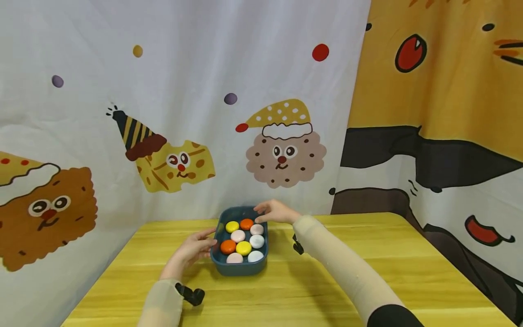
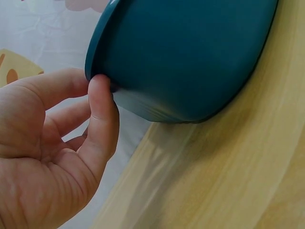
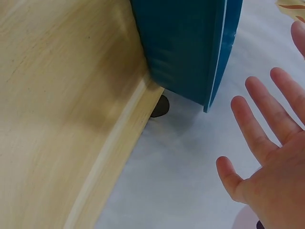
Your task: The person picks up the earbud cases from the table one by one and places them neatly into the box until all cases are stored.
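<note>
A dark teal box [image 1: 245, 270] with rounded corners stands on the table, holding several round, smooth discs: yellow [image 1: 244, 248], orange [image 1: 228, 246], pale pink [image 1: 238, 235] and white [image 1: 257, 241]. At its left side, my left hand [image 1: 194, 250] pinches the rim between thumb and finger. The left wrist view shows this grip at the box's edge [image 2: 95, 52]. My right hand [image 1: 277, 212] reaches over the back right corner. Its fingers [image 3: 257, 121] are spread and apart from the box wall [image 3: 183, 52] in the right wrist view, with nothing held.
The yellow wood-grain table [image 1: 327, 272] ends just behind the box. A white curtain [image 1: 184, 54] printed with cartoon food hangs behind it, and an orange-and-black printed cloth [image 1: 384, 100] hangs at the right. Both wrists wear black straps.
</note>
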Motion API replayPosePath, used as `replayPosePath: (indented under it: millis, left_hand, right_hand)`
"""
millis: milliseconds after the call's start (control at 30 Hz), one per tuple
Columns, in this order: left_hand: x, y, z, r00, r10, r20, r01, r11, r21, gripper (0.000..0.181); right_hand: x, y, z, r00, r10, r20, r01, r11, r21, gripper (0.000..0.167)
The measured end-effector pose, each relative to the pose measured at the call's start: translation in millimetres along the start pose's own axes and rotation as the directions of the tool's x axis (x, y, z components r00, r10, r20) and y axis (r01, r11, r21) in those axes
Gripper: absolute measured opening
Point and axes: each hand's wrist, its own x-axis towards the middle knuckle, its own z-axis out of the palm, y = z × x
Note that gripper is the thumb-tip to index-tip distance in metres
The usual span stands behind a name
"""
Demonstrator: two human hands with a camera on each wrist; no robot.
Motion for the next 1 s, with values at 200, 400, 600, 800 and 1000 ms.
replayPosePath:
  millis: [200, 400, 600, 800, 1000]
  left_hand:
    - [1.5, -2.5, 4.2, 0.999, 0.001, 0.038, -0.001, 1.0, 0.006, 0.058]
    - [3.3, -4.5, 6.1, 0.999, 0.014, 0.048, -0.015, 1.0, 0.009, 0.059]
    - [2.7, -0.6, 2.8, 1.0, 0.004, 0.02, -0.006, 0.997, 0.074, 0.06]
    - [0.8, 6.1, -5.7, 0.999, 0.026, -0.033, -0.022, 0.994, 0.106, 0.059]
    - [1.8, 26.8, -17.9, 0.995, 0.059, -0.085, -0.039, 0.975, 0.219, 0.056]
  right_hand:
    - [-5.4, 7.1, 0.1, 1.0, -0.002, 0.003, 0.002, 1.0, -0.003, 0.046]
    - [-9.5, 11.2, 1.1, 1.0, 0.002, -0.004, -0.002, 1.0, 0.015, 0.046]
    - [-10.9, 13.3, -0.1, 1.0, -0.005, -0.001, 0.005, 0.999, 0.038, 0.047]
    - [-14.0, 9.3, -7.8, 1.0, 0.005, -0.011, -0.005, 0.999, 0.048, 0.047]
    - [-16.5, 18.0, -18.0, 0.998, 0.025, -0.052, -0.024, 1.0, 0.018, 0.048]
